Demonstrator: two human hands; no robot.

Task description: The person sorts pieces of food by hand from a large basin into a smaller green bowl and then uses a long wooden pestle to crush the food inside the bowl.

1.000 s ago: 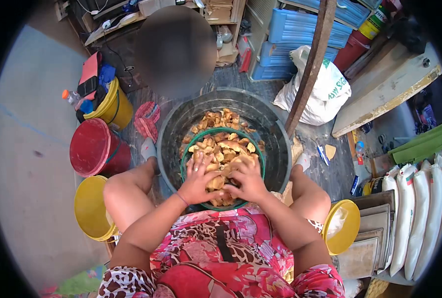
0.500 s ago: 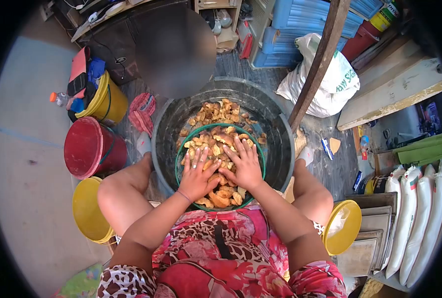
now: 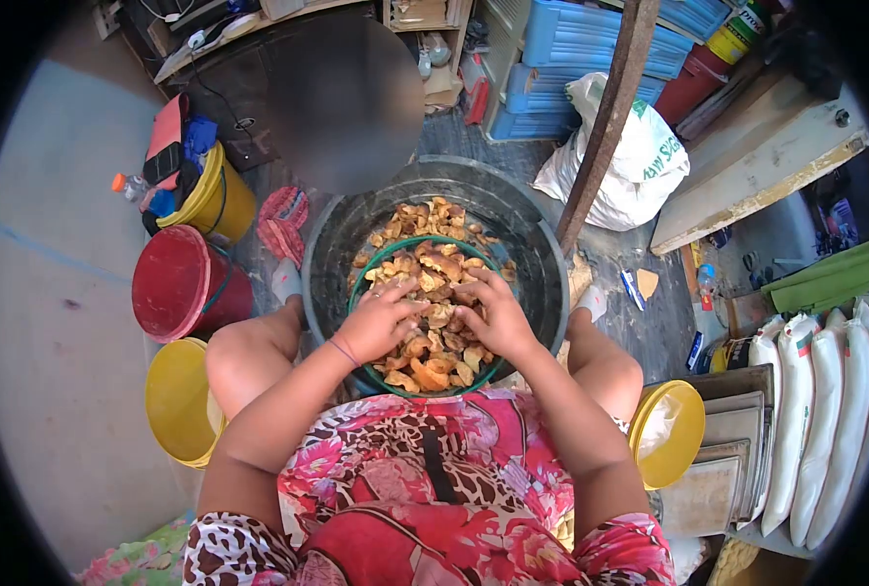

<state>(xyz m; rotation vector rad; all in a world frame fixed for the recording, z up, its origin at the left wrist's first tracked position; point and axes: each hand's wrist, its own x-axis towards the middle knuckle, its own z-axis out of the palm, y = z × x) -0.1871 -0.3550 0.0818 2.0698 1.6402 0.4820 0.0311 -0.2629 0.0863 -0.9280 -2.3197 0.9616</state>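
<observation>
A green-rimmed round sieve or basket (image 3: 502, 363) sits inside a large black tub (image 3: 546, 244). It is heaped with golden-brown broken pieces (image 3: 434, 375) that look like dry bread. My left hand (image 3: 380, 320) rests on the left of the heap, fingers bent and apart, holding nothing I can see. Across from it, my right hand (image 3: 498, 314) lies on the right of the heap with curved, spread fingers. Both hands touch the pieces, with a small gap between them. More loose pieces (image 3: 425, 221) lie in the tub beyond the green rim.
Left of the tub stand a red bucket (image 3: 174, 283), a yellow bucket (image 3: 227, 200) and another yellow bucket (image 3: 176, 415). To the right are a wooden post (image 3: 605, 127), a white sack (image 3: 615, 181) and a yellow container (image 3: 683, 430). Blue drawers (image 3: 591, 44) stand behind.
My hands have drawn apart and their fingers have bent; before, they lay flatter and closer together on the pieces. The view has shifted slightly.
</observation>
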